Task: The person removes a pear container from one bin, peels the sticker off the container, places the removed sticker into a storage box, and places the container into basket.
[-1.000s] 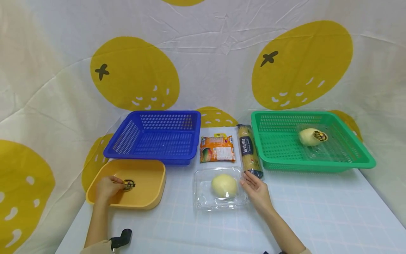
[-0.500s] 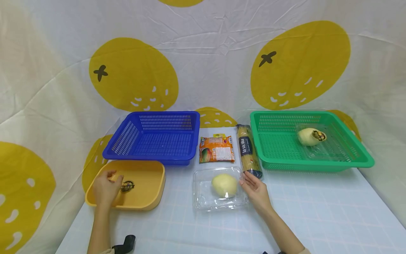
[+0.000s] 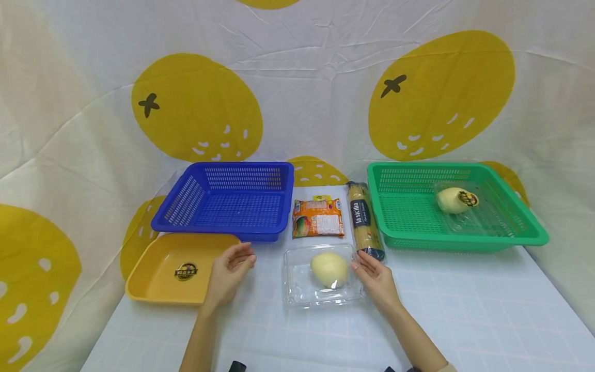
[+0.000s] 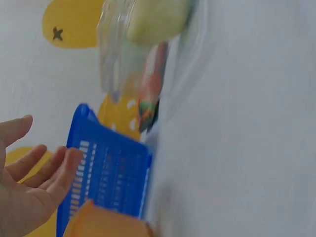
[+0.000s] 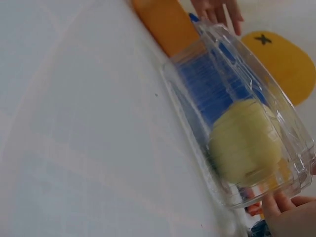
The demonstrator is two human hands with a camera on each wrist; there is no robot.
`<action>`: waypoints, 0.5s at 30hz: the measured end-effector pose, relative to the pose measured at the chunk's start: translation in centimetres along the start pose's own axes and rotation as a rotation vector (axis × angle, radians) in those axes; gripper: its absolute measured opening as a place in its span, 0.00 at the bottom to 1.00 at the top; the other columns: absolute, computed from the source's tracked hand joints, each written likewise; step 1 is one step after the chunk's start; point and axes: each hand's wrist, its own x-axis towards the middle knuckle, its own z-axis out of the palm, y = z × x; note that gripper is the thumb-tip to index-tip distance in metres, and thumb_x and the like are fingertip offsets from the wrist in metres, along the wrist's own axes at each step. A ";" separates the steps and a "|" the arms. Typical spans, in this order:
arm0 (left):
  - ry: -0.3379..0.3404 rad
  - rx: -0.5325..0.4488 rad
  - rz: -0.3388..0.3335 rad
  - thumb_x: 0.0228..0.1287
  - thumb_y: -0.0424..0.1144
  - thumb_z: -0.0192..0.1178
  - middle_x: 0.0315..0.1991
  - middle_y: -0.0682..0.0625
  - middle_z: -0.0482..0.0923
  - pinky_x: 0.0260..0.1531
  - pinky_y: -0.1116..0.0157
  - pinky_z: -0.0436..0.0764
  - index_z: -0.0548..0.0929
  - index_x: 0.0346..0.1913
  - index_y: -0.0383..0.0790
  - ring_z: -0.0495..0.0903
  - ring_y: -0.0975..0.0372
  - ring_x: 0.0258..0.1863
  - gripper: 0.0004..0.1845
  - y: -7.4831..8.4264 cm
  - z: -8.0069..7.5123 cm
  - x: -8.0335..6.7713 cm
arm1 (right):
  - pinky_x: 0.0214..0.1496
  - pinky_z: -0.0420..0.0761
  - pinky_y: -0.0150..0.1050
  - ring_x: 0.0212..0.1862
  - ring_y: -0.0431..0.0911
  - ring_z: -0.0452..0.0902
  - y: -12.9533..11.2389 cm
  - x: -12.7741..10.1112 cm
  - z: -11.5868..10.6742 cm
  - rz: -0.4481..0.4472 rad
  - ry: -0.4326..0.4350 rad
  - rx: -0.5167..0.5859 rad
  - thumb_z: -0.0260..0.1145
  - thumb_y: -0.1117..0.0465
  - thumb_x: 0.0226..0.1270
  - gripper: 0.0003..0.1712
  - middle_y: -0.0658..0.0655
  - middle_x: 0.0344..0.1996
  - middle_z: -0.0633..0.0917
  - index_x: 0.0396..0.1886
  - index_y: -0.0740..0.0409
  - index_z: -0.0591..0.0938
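While right hand (image 3: 376,281) w/ relaxed fingers touches clear plastic clamshell box (image 3: 321,276) w/ pale round fruit, mid-worktop, left hand (image 3: 228,274) hovers open nearby; box prob. light, flimsy, slippery: hold both side edges.

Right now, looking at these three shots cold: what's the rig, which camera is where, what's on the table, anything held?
There is no machine: a person works with two bare hands and wears three cameras. The wide picture comes from the head, looking down at the table. The other two come from the wrists, so they sit close and tilted.

On the table lie a blue basket, a green basket with a clear pack in it, a yellow tray, an orange packet, a spaghetti pack and a clear clamshell box holding a pale round food item.

The right hand touches the box's right edge. The left hand hovers open between tray and box, holding nothing.
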 end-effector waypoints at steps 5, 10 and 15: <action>-0.128 0.047 -0.156 0.59 0.32 0.64 0.53 0.28 0.74 0.44 0.63 0.82 0.68 0.61 0.23 0.79 0.43 0.49 0.29 -0.5 2.8 -0.8 | 0.52 0.71 0.19 0.63 0.60 0.66 0.2 0.1 -0.1 -0.009 0.001 0.000 0.61 0.67 0.66 0.30 0.72 0.62 0.68 0.65 0.72 0.65; -0.241 -0.038 -0.265 0.60 0.35 0.64 0.56 0.25 0.70 0.37 0.61 0.84 0.62 0.64 0.21 0.81 0.43 0.45 0.34 -1.3 5.0 -1.4 | 0.52 0.71 0.19 0.64 0.59 0.66 0.1 0.1 -0.2 -0.005 -0.009 0.001 0.61 0.66 0.66 0.29 0.71 0.63 0.68 0.64 0.72 0.66; -0.245 -0.097 -0.283 0.57 0.33 0.66 0.55 0.26 0.71 0.37 0.63 0.84 0.65 0.63 0.22 0.81 0.44 0.46 0.33 -2.0 5.9 -1.8 | 0.53 0.71 0.21 0.64 0.57 0.66 -0.1 0.0 -0.6 0.004 -0.050 0.013 0.61 0.64 0.67 0.30 0.70 0.63 0.68 0.65 0.71 0.65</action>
